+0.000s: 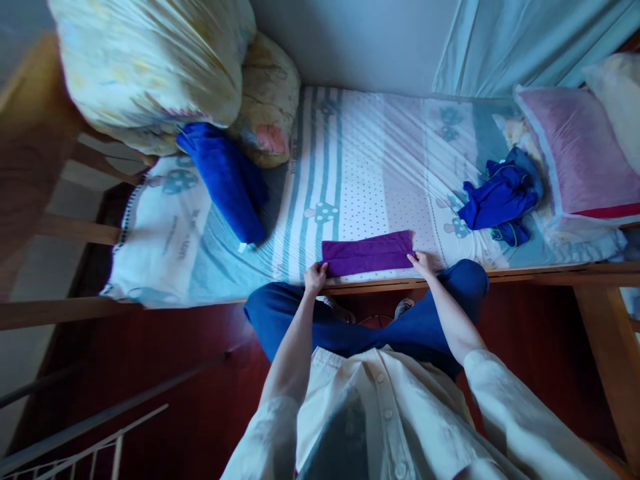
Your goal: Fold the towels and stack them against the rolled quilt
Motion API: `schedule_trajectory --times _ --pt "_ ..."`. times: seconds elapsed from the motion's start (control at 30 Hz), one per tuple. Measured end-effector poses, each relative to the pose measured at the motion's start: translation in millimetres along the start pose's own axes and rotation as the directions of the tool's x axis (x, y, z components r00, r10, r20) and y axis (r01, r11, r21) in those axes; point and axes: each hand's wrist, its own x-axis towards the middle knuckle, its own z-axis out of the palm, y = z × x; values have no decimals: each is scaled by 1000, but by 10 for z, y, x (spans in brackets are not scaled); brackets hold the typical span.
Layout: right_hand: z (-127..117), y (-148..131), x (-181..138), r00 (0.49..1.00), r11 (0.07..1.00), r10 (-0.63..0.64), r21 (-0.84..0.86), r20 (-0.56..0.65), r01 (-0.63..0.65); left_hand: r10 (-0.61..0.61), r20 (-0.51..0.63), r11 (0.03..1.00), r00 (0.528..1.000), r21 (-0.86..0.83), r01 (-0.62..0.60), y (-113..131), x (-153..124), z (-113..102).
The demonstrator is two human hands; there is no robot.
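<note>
A purple towel (pixel 367 253), folded into a long strip, lies on the bed near its front edge. Its left end is pinched between the fingers of my left hand (pixel 315 277). At the opposite end, my right hand (pixel 421 263) grips the near right corner. The towel's top looks flat, with a crease running along its length.
A blue folded cloth (pixel 225 183) lies to the left, against large stuffed bags (pixel 155 67). Crumpled blue clothing (pixel 500 197) sits at the right beside a pink pillow (pixel 583 150). The wooden bed rail (pixel 545 273) runs along the front. A metal rack (pixel 117 453) stands at lower left.
</note>
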Motion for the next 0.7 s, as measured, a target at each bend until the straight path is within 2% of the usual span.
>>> schedule_trajectory --times 0.13,0.23,0.33,0.43,0.53,0.7 --pt "-71 -103 -32 1000 992 15 -124 11 -13 0 -15 1000 1000 -22 -1 57 -73 -117" --pt "-223 -139 -103 998 962 -49 -266 40 58 60 -24 998 998 -21 -61 -2 -189 -226" --pt "-404 -139 -260 980 892 -193 -408 49 196 267 -53 961 962 89 -262 -130 -360 -301" --pt "-467 -153 -455 950 796 -303 -526 82 299 485 -21 861 874 187 -473 -175 -515 -262" --pt "-345 -209 -577 924 710 -343 -597 169 373 588 59 779 807 225 -585 -46 -575 -102" --pt "27 -331 -534 899 636 -351 -638 263 435 598 185 707 780 337 -622 246 -483 161"
